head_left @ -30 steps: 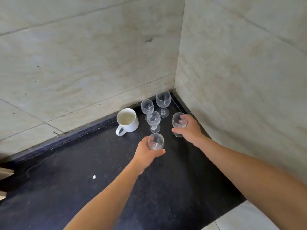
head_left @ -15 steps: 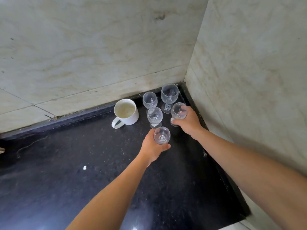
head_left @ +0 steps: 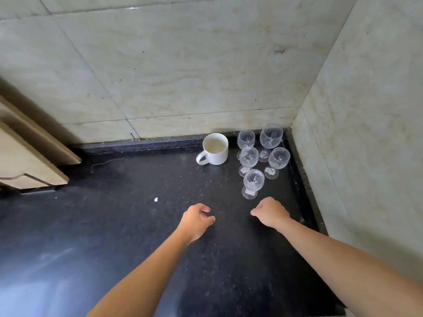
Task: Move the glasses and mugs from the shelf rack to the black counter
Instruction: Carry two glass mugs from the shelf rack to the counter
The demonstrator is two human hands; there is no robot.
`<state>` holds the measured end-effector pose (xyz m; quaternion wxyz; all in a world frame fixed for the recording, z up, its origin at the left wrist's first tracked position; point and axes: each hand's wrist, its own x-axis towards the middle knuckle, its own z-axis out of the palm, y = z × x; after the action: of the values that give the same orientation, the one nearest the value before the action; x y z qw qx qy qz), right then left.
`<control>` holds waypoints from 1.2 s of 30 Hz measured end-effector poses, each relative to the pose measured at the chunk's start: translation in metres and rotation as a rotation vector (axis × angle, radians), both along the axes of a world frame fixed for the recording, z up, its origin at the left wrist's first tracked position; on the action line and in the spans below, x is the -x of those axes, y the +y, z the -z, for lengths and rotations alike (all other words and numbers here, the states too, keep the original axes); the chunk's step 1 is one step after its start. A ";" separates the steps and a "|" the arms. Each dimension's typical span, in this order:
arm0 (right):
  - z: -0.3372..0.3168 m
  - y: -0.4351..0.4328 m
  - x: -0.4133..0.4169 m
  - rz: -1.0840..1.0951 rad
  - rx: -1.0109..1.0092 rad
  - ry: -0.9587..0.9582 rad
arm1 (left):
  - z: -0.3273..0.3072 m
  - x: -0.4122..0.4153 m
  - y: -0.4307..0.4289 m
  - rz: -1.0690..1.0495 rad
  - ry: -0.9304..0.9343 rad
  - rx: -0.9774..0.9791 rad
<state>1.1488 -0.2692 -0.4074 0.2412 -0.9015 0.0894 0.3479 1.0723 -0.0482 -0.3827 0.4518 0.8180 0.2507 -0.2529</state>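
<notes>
1. Five stemmed glasses (head_left: pixel 248 156) are standing upright in the far right corner of the black counter (head_left: pixel 114 225), stems vertical and bowls opening upward, clustered close together.
2. The white mug (head_left: pixel 215 148) is sitting upright just left of them, its handle pointing toward the near left.
3. The nearest glass (head_left: pixel 253 183) is standing just beyond the right hand (head_left: pixel 271 212), slightly to its left, not touching it.
4. The right hand is hovering over the counter, fingers loosely curled, holding nothing.
5. The left hand (head_left: pixel 196 219) is hovering further left, well apart from the mug, fingers likewise loosely curled and empty.
6. A white speck (head_left: pixel 156 199) is lying on the counter left of the left hand, and tiled walls (head_left: pixel 183 65) are meeting behind the glasses.
</notes>
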 end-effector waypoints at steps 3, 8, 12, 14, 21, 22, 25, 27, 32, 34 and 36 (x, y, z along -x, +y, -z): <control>-0.012 0.033 0.023 -0.147 -0.023 0.002 | -0.014 0.041 0.027 -0.040 -0.019 -0.030; -0.042 0.106 0.062 -0.353 -0.070 -0.121 | -0.043 0.129 0.081 -0.192 -0.088 -0.117; -0.067 0.179 0.126 -0.518 -0.131 -0.212 | -0.063 0.236 0.130 -0.313 -0.114 -0.225; -0.079 0.215 0.172 -0.603 -0.153 -0.241 | -0.071 0.301 0.153 -0.366 -0.108 -0.269; -0.119 0.340 0.366 -1.045 -0.223 -0.349 | -0.118 0.548 0.216 -0.574 -0.080 -0.464; -0.126 0.359 0.395 -1.114 -0.238 -0.362 | -0.126 0.582 0.224 -0.614 -0.071 -0.498; -0.148 0.415 0.478 -1.343 -0.290 -0.427 | -0.142 0.676 0.243 -0.743 -0.038 -0.582; -0.159 0.447 0.533 -1.489 -0.313 -0.491 | -0.148 0.733 0.249 -0.834 -0.010 -0.614; -0.169 0.520 0.672 -1.826 -0.381 -0.610 | -0.154 0.866 0.256 -0.987 0.103 -0.711; -0.169 0.550 0.728 -1.945 -0.424 -0.619 | -0.157 0.916 0.261 -1.068 0.148 -0.742; -0.167 0.581 0.787 -2.052 -0.476 -0.602 | -0.161 0.964 0.268 -1.153 0.188 -0.743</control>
<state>0.3622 0.3121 -0.2399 0.0168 -0.5256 -0.8359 0.1573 0.1080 0.2199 -0.2219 0.1803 0.6292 0.7536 0.0608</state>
